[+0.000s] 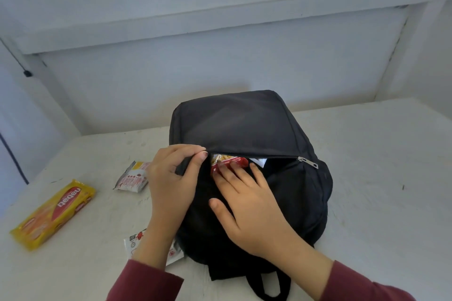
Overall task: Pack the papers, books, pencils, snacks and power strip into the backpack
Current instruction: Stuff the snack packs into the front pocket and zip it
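A white bench (367, 178) runs along a pale blue wall, and the black backpack (244, 124) lies flat on it with its front pocket unzipped. The left hand (171, 178) pinches the pocket's upper edge, likely to keep the mouth open, while the right hand (247, 203), fingers straight, presses a red snack packet (227, 162) inside. The zipper pull (308, 163) sits at the far right end. A yellow wafer pack (53, 214) and two small white packets (132, 178) wait to the left, one under the left forearm.
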